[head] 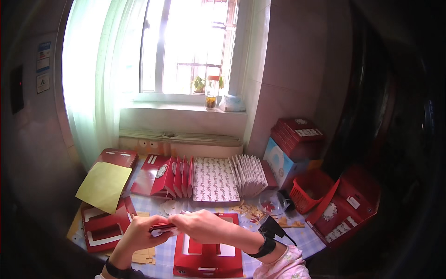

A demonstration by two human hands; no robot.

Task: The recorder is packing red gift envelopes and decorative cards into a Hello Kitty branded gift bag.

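My left hand (143,230) grips a small dark red and white folded card piece (162,228), held above the table. My right hand (195,225) closes on the far side of the same piece, and its fingers hide much of it. Beneath my right wrist lies a flat red card folder (208,265) with white-edged cut-outs. To the left of my left hand is another red card (91,240) with a window cut-out. A white scalloped paper piece (171,208) rests just beyond the hands.
Folded red cards (177,178) and patterned white paper (216,179) stand along the back. Yellow paper (104,185) covers a red stack at left. At right are a clear bowl (271,202), a red basket (303,195), an open red folder (339,216) and a black device with a cable (273,226).
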